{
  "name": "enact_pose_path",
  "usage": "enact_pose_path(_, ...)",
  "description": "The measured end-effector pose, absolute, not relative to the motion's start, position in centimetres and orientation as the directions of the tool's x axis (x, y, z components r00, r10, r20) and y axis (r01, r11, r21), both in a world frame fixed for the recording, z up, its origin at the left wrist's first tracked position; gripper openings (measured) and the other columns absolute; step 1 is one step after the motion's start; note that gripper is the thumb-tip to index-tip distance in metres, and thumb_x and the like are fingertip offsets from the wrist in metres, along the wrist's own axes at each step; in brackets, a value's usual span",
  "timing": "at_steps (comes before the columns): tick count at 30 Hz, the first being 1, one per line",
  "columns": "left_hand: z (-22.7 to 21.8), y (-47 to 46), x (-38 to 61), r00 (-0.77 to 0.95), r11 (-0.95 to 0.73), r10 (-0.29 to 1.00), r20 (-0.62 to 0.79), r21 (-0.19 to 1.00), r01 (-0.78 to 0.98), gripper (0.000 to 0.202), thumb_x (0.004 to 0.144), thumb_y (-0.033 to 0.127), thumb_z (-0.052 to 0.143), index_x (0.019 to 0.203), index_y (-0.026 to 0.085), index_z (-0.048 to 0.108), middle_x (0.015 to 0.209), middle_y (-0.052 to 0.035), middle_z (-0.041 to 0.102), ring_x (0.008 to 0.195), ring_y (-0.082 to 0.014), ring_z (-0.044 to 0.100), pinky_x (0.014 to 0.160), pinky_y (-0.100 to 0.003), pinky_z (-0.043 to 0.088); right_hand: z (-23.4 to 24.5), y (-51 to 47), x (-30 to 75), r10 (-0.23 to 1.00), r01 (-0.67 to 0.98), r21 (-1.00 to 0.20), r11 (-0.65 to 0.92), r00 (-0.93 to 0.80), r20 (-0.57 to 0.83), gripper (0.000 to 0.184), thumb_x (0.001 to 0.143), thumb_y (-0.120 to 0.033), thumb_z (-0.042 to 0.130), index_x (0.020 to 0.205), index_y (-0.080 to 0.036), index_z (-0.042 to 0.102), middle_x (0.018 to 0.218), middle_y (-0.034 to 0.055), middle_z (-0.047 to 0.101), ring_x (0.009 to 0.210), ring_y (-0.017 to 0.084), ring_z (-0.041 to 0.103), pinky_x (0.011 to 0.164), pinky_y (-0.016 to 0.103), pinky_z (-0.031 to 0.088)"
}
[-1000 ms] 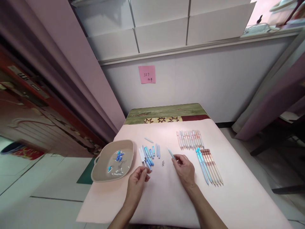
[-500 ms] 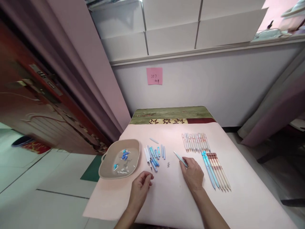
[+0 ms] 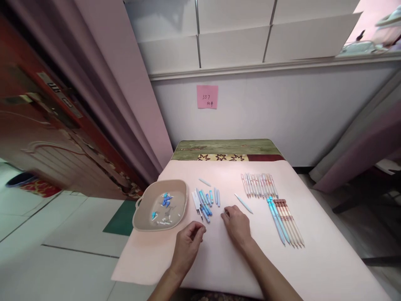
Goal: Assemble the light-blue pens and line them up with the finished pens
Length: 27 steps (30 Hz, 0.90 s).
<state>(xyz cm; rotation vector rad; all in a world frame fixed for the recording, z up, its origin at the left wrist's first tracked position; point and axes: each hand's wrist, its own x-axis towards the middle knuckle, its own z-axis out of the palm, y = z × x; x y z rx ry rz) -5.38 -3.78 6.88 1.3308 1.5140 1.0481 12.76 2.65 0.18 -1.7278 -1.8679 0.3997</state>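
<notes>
My left hand [image 3: 188,244] is held above the near edge of the cloth, thumb and fingers curled together; anything pinched there is too small to make out. My right hand [image 3: 237,225] rests at the middle, fingertips drawn together on the spot where a small pile of metal bits lay. Its fingers cover most of that spot. Just beyond it lies a light-blue pen barrel [image 3: 244,203] with a white tip. Left of the right hand are blue pen parts [image 3: 205,205], white refills [image 3: 197,201] with dark tips, and two pale-blue tubes [image 3: 217,196].
A beige basket [image 3: 138,219] with blue and white small parts stands at the left. Clear pens [image 3: 259,185] lie in a row at back right. Two blue pens [image 3: 277,221] and several brown-topped pens [image 3: 290,225] lie nearer. Another pale tube [image 3: 204,182] lies behind.
My right hand has let go of the light-blue pen barrel, which now lies on the cloth, and has moved left to the small metal bits. The left hand stays nearly in place.
</notes>
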Motion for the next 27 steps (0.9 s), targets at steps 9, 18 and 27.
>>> enact_pose_path(9, 7.1, -0.2, -3.9, -0.105, 0.163, 0.980, -0.171, 0.983, -0.082, 0.023, 0.071, 0.034, 0.071, 0.084, 0.016, 0.066, 0.077, -0.0037, 0.065, 0.066, -0.0145, 0.060, 0.057, -0.025, 0.050, 3.5, 3.0, 12.5, 0.984, -0.102, -0.980, -0.169, 0.040, -0.174, 0.026, 0.066, -0.041, 0.075, 0.070, -0.020, 0.061, 0.060, -0.0001, 0.063, 0.056, 0.017, 0.060, 0.055, 0.029, 0.046)
enact_pose_path(18, 9.3, 0.9, -2.7, -0.114, 0.092, 0.986, -0.118, 0.973, -0.211, 0.021, 0.069, 0.031, 0.075, 0.078, 0.013, 0.067, 0.067, -0.0021, 0.066, 0.055, -0.0112, 0.057, 0.055, -0.025, 0.048, 7.9, 2.9, 9.7, 0.963, -0.417, -0.868, -0.269, -0.104, -0.248, 0.033, 0.063, -0.042, 0.080, 0.073, -0.013, 0.067, 0.061, 0.0009, 0.065, 0.054, 0.012, 0.060, 0.054, 0.023, 0.048)
enact_pose_path(27, 10.5, 2.2, -8.1, -0.173, 0.170, 0.951, -0.258, 0.898, -0.405, 0.029, 0.061, 0.032, 0.079, 0.074, 0.011, 0.065, 0.065, -0.0023, 0.066, 0.055, -0.0091, 0.057, 0.052, -0.019, 0.044, 8.9, 5.7, 4.3, 0.927, -0.410, -0.844, -0.346, -0.288, -0.240, 0.038, 0.056, -0.042, 0.083, 0.072, -0.012, 0.066, 0.060, 0.0020, 0.067, 0.053, 0.011, 0.061, 0.054, 0.022, 0.049)
